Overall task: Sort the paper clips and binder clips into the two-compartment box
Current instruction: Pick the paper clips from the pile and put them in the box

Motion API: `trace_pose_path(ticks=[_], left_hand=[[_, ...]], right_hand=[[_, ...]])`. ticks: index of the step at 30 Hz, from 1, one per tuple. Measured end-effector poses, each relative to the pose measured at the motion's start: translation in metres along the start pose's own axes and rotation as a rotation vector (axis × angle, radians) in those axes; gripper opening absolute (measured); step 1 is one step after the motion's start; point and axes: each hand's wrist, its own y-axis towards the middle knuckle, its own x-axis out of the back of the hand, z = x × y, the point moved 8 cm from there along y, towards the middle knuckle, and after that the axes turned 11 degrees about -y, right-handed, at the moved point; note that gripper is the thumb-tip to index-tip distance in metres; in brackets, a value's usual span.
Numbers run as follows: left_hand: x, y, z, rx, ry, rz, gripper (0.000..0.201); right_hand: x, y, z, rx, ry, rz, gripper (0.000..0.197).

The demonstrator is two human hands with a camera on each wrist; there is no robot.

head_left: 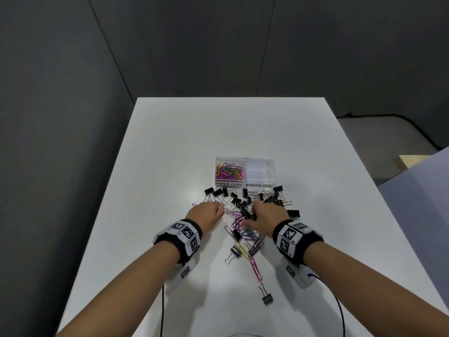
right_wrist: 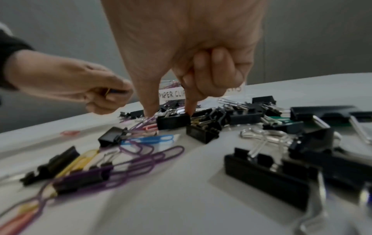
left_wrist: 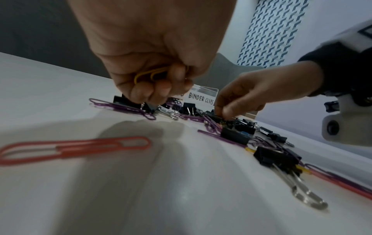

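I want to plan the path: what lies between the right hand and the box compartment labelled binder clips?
In the head view, black binder clips lie scattered between the right hand and the binder clips compartment.

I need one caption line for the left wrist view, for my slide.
Left hand grips yellow paper clips above the clip pile while the right hand picks among black binder clips.

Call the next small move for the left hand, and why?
Probably carry the left hand to the PAPER CLIPS compartment and release. Its fingers already curl round a yellow paper clip, that compartment holds coloured clips, and the BINDER CLIPS compartment looks empty. The right hand is busy pinching a black binder clip in the pile.
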Motion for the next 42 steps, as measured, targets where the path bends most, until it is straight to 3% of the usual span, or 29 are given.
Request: trace_pose_path(ticks=[8,14,17,22,29,33,35,42], left_hand=[[0.000,0.002,-0.003,-0.031,-0.103,0.036,0.034],[-0.011,0.005,-0.014,-0.160,0.132,0.048,0.026],[-0.015,0.009,-0.020,-0.220,0.260,0.031,0.031],[-0.016,0.016,-0.021,-0.193,0.294,0.003,0.024],[-0.017,0.013,-0.016,-0.217,0.290,0.015,0.020],[-0.015,0.014,-0.017,-0.210,0.253,-0.014,0.019],[-0.014,0.015,-0.017,-0.202,0.223,-0.027,0.020],[-0.010,0.013,-0.021,-0.196,0.178,0.009,0.023]], right_hand=[[0.014,-0.003,-0.005,0.003,0.030,-0.064,0.028],[0.017,-0.002,-0.051,-0.124,-0.005,-0.024,0.030],[0.020,-0.003,-0.044,-0.058,-0.007,-0.064,0.034],[0.013,0.001,0.001,0.148,-0.156,-0.072,0.018],[0.004,0.011,0.005,0.086,-0.172,-0.024,0.018],[0.001,0.013,0.000,0.132,-0.135,-0.037,0.005],[0.007,0.010,-0.001,0.143,-0.090,-0.064,0.015],[0.032,0.008,-0.045,-0.036,0.085,-0.173,0.018]])
